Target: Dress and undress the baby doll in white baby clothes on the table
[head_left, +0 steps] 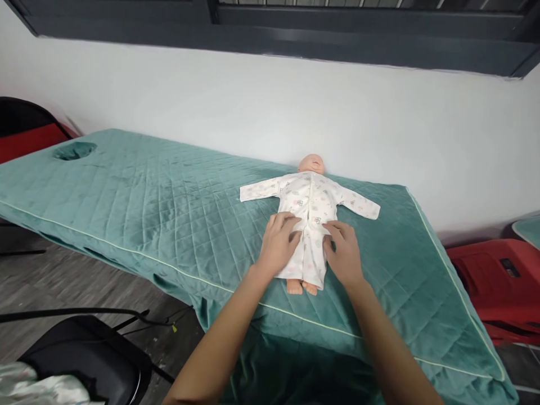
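Observation:
A baby doll (pixel 312 163) lies on its back on a green quilted table cover, its head near the wall and its bare feet toward me. It has on a white printed baby romper (pixel 306 194) with long sleeves spread out to both sides and a closure line down the front. My left hand (pixel 279 241) is at the romper's left side around waist height, fingers curled in on the cloth. Opposite it, my right hand (pixel 343 252) has its fingers and thumb bent onto the romper's right edge. The exact finger contact is partly hidden.
The padded table (pixel 177 185) has a face hole (pixel 75 151) at its far left end and stands against a white wall. A black chair (pixel 84 354) with printed cloth (pixel 46 388) is at lower left. Red cases (pixel 502 281) sit beyond the right edge.

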The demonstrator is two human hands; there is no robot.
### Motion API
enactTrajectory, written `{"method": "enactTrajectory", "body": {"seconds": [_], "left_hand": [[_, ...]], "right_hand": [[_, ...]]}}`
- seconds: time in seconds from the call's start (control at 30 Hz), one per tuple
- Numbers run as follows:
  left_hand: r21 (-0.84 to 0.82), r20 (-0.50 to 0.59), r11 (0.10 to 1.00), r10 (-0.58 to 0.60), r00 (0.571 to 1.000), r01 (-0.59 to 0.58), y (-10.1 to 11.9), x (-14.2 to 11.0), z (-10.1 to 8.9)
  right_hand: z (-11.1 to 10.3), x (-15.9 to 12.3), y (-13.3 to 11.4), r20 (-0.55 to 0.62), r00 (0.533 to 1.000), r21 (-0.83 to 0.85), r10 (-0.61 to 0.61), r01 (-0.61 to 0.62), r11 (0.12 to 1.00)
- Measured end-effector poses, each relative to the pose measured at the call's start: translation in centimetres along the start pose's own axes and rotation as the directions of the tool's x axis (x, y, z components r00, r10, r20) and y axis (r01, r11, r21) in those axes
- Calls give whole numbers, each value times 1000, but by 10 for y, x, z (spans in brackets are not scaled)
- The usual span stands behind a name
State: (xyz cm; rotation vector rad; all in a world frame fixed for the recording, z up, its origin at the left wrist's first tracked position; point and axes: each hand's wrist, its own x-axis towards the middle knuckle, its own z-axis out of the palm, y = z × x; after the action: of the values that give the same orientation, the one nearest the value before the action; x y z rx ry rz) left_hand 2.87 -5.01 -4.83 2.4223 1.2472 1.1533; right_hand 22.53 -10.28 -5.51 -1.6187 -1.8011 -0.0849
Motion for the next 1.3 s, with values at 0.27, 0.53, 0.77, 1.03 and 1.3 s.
{"method": "enactTrajectory", "body": {"seconds": [0.27,0.53,0.77,1.03,1.3], "left_hand": [[257,99,955,124,987,-145,10,25,5],[124,180,959,230,956,-254,7,17,9],[-189,28,978,-82,996,86,7,15,10],[-111,155,906,-390,908,408,26,45,22],[-158,154,915,-349,924,372,19,36,22]], "right_hand": [[-13,31,6,56,998,189,-30,19,982],[-18,25,0,146,974,183,-172,145,972],[-13,16,8,207,949,61,-239,231,971],[-2,12,-1,115,965,113,-237,224,968],[5,5,15,47,989,188,-138,127,974]]}}
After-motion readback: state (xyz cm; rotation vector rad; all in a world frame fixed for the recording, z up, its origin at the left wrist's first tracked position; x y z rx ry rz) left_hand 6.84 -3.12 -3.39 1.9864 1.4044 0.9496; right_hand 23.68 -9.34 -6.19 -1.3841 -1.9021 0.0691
